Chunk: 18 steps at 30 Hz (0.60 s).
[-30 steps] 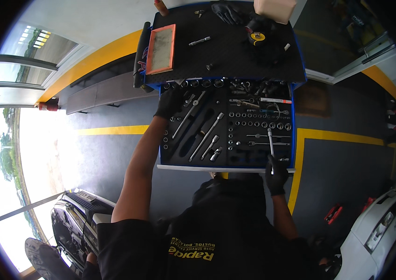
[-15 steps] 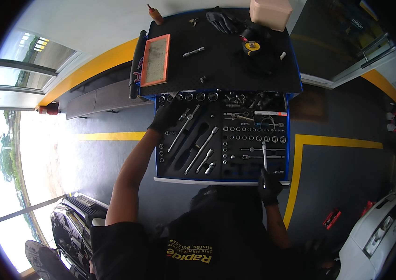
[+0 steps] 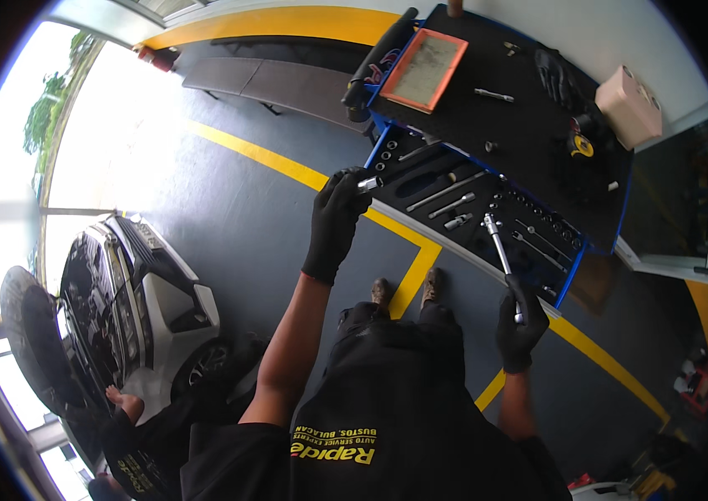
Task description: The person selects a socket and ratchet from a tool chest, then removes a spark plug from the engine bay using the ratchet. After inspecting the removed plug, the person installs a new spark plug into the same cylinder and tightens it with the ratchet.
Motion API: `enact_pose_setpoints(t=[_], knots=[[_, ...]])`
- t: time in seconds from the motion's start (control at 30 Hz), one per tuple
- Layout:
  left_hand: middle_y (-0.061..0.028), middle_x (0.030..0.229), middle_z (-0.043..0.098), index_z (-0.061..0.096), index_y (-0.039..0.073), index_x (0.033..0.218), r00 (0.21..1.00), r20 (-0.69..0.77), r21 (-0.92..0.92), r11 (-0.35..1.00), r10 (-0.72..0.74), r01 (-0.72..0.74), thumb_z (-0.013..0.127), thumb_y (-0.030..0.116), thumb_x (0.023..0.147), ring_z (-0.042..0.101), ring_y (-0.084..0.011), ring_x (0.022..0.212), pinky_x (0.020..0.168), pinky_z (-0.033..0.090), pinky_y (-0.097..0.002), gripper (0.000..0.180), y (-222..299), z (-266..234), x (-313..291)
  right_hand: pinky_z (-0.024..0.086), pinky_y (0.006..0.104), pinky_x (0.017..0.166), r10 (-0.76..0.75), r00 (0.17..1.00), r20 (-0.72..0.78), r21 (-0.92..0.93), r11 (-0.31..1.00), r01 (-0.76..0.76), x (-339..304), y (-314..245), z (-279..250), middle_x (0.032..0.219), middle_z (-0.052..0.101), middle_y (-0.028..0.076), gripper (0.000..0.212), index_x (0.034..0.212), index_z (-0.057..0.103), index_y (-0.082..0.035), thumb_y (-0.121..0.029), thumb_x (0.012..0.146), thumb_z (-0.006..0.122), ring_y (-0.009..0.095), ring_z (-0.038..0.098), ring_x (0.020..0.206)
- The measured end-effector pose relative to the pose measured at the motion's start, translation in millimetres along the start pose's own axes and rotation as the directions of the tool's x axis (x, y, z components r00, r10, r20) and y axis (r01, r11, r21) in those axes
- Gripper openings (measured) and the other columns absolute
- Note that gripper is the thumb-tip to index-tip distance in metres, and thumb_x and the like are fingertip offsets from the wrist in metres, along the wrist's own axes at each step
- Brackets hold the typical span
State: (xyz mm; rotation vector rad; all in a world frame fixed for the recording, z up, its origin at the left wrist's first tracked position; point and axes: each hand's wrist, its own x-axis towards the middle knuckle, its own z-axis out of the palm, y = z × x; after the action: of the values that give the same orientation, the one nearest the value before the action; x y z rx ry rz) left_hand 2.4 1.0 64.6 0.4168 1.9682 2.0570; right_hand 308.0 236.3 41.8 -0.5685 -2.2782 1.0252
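Nearest my camera, I note the wearer's black shirt and, ahead of it, two hands in dark gloves. The right hand is closed around the handle of a silver ratchet, its head tilted up and away, over the open drawer; I cannot tell whether that head touches anything below. The left hand, farther forward, grips a short silver socket at its fingertips, beside the drawer's left front corner and well apart from the ratchet. On the floor between the forearms I record two shoes. The drawer's dark insert holds bars, sockets and other silver tools in rows. On the cabinet behind it lie an orange-framed filter, a short silver bar, a tape measure, a black glove and a pink box. To the left, a co-worker is beside a car, hood raised. A long grey seat stands beyond.
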Motion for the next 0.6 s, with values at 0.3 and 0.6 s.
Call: enact_pose_setpoints(t=[0.3, 0.6], knots=[[-0.0060, 0.091, 0.070, 0.074, -0.005, 0.108, 0.950, -0.248, -0.285, 0.951, -0.190, 0.116, 0.045, 0.003, 0.100, 0.046, -0.0052, 0.060, 0.053, 0.036, -0.0240, 0.031, 64, -159, -70, 0.058, 0.0290, 0.074, -0.284, 0.823, 0.492, 0.531, 0.847, -0.025, 104, -199, 107, 0.097, 0.081, 0.015, 0.026, 0.117, 0.083, 0.006, 0.006, 0.096, 0.067, 0.017, 0.075, 0.081], [-0.0035, 0.089, 0.071, 0.077, -0.004, 0.108, 0.899, -0.438, -0.091, 0.994, 0.016, -0.062, 0.045, -0.002, 0.097, 0.050, -0.0028, 0.058, 0.050, 0.040, -0.0237, 0.035, 108, -349, -138, 0.044, 0.0274, 0.059, -0.529, 0.526, 0.666, 0.568, 0.817, 0.102, 106, -362, 268, 0.075, 0.071, 0.009, 0.028, 0.106, 0.086, 0.004, 0.005, 0.084, 0.067, 0.010, 0.060, 0.063]])
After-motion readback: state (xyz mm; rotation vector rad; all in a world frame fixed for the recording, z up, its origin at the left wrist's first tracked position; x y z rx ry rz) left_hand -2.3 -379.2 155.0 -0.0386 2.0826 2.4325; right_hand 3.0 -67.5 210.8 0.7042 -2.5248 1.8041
